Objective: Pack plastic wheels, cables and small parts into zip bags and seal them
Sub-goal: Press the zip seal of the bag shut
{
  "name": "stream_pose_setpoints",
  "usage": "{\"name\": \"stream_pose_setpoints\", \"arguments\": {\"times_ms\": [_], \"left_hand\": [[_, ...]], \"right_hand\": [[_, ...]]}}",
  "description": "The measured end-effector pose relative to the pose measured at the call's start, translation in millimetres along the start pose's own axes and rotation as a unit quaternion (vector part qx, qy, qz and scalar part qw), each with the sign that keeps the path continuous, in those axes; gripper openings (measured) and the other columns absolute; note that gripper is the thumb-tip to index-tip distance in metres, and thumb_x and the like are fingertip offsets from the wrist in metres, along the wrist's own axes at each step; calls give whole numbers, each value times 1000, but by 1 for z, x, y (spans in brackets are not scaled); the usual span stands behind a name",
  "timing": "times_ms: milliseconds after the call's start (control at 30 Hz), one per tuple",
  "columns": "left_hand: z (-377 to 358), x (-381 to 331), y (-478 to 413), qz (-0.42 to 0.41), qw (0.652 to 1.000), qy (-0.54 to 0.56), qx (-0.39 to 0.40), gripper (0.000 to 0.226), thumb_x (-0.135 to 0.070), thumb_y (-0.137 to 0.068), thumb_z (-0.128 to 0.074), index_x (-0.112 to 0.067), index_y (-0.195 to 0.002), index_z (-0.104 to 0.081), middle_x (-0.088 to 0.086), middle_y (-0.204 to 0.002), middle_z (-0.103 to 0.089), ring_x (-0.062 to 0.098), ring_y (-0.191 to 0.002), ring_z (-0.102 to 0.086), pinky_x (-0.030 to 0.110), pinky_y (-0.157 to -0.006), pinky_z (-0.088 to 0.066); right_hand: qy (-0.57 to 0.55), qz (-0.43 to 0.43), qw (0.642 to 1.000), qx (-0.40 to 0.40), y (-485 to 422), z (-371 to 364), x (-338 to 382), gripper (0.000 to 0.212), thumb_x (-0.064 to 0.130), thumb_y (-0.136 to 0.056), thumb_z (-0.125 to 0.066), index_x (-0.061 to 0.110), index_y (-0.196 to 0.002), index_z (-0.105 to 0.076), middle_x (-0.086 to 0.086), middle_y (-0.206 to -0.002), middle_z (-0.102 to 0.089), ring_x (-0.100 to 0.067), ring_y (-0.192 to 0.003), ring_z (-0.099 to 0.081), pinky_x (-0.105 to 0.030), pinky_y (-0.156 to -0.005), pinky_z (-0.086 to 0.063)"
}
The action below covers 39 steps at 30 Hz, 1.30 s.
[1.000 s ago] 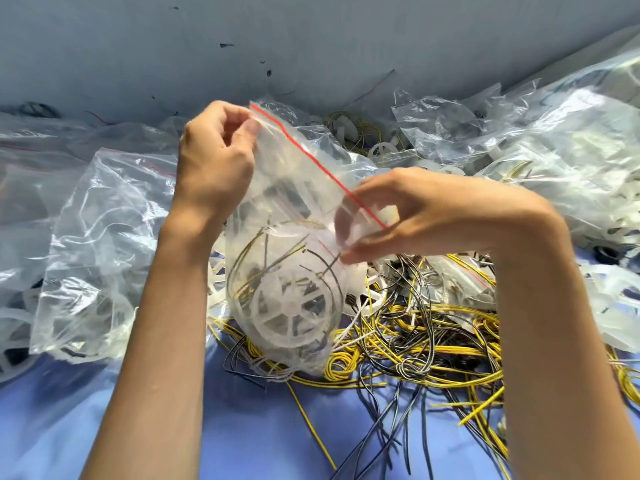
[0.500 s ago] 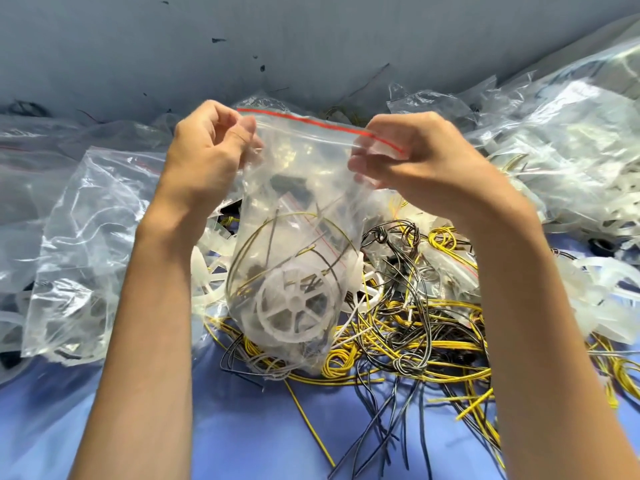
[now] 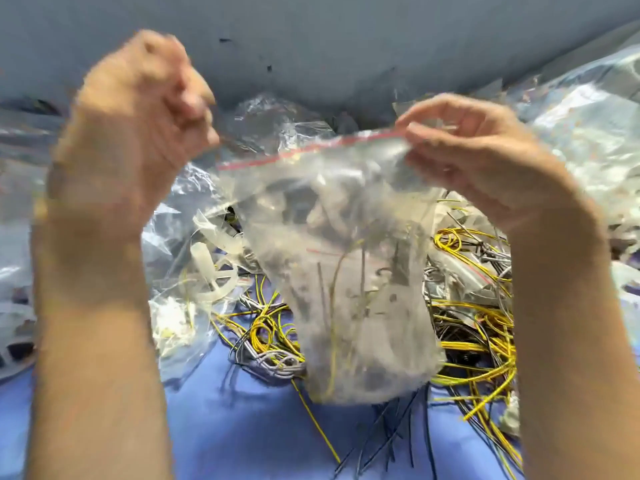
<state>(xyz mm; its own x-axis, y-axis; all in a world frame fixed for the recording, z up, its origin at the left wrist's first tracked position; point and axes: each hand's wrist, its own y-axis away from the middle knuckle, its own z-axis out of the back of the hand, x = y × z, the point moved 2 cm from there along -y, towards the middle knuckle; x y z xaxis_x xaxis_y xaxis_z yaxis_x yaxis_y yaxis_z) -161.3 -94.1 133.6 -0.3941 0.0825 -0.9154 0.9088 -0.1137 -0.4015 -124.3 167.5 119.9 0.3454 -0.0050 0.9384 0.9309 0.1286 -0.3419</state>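
Note:
A clear zip bag (image 3: 346, 278) with a red seal strip (image 3: 311, 151) hangs in mid-air, blurred by motion. Yellow and dark cables show inside it. My right hand (image 3: 485, 161) pinches the bag's top right corner at the strip. My left hand (image 3: 138, 133) is raised at the upper left with its fingers curled. It is blurred and sits just above the bag's free left corner, with no hold on it visible. Under the bag lies a tangle of yellow, grey and black cables (image 3: 478, 323). A translucent plastic wheel (image 3: 211, 271) lies to the bag's left.
Crumpled clear plastic bags are heaped at the left (image 3: 20, 174) and at the back right (image 3: 588, 116). The blue table surface (image 3: 242, 427) shows in front. A grey wall (image 3: 346, 39) closes the back.
My left hand has let go of the bag's top left corner and lifted away. The bag has swung right and up, hanging from my right hand. The picture is now blurred.

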Motion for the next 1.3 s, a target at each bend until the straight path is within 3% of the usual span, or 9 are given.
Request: {"name": "stream_pose_setpoints", "arguments": {"times_ms": [133,200,300,433,567,800,933,1100,1300], "left_hand": [[-12,21,1,76,978,-171,88,34,-44,-94,-48,-21,-71,-61,-9,-64,-68,5,-67,-64,23,-73,-53],[-19,23,2,87,972,-184,118,41,-59,-83,-52,-22,-72,-66,-7,-77,-70,13,-85,-63,41,-101,-44],[-22,20,6,89,966,-198,138,34,-57,-75,-58,-24,-71,-68,-7,-83,-70,17,-93,-60,53,-109,-34],[-14,25,10,79,966,-194,153,29,-43,-63,-72,-17,-68,-62,-6,-64,-59,7,-67,-53,27,-82,-47],[-14,21,14,51,965,-189,177,21,-33,-71,-63,-15,-63,-57,-10,-50,-48,1,-48,-38,8,-47,-31],[-17,19,8,-6,985,-130,110,25,-37,-73,-67,-15,-68,-57,-12,-53,-52,4,-50,-40,12,-48,-32],[-24,6,17,-66,978,15,196,24,-46,-69,-72,-22,-67,-66,-12,-62,-50,10,-53,-28,24,-48,-25],[-22,-15,16,-125,962,29,240,21,-46,-77,-66,-26,-74,-66,0,-64,-34,37,-51,-7,37,-48,-15],[-22,15,11,32,984,-132,115,20,-33,-74,-59,-16,-67,-52,-15,-46,-46,-1,-43,-36,9,-48,-35]], "right_hand": [[47,-50,996,-50,-4,0,-10,8,8,-86,-64,16,-82,-63,11,-63,-66,0,-56,-60,-14,-63,-51],[50,-48,996,-49,-5,1,-8,6,10,-85,-65,15,-83,-65,10,-63,-66,-1,-57,-61,-14,-63,-53],[74,-70,994,-49,-3,5,-8,1,15,-83,-67,14,-83,-66,10,-62,-66,0,-57,-63,-11,-57,-50],[155,-107,981,-39,0,9,-10,19,28,-82,-66,10,-86,-69,2,-65,-55,3,-46,-51,-7,-51,-43],[182,-115,976,-37,1,9,-8,40,40,-73,-67,3,-89,-71,-4,-69,-52,0,-48,-48,-13,-58,-41],[208,-119,971,-7,4,10,-7,52,50,-63,-64,5,-87,-72,2,-64,-69,-2,-55,-53,-14,-58,-41],[111,-35,990,76,15,10,10,27,37,-75,-65,15,-61,-67,8,-54,-61,-5,-47,-50,-13,-48,-40],[30,34,987,154,25,5,27,33,31,-81,-53,20,-51,-62,9,-48,-57,-6,-40,-44,-10,-41,-34],[159,-83,980,89,10,7,1,27,34,-73,-63,8,-66,-65,-1,-59,-67,-5,-49,-61,-10,-47,-45]]}}
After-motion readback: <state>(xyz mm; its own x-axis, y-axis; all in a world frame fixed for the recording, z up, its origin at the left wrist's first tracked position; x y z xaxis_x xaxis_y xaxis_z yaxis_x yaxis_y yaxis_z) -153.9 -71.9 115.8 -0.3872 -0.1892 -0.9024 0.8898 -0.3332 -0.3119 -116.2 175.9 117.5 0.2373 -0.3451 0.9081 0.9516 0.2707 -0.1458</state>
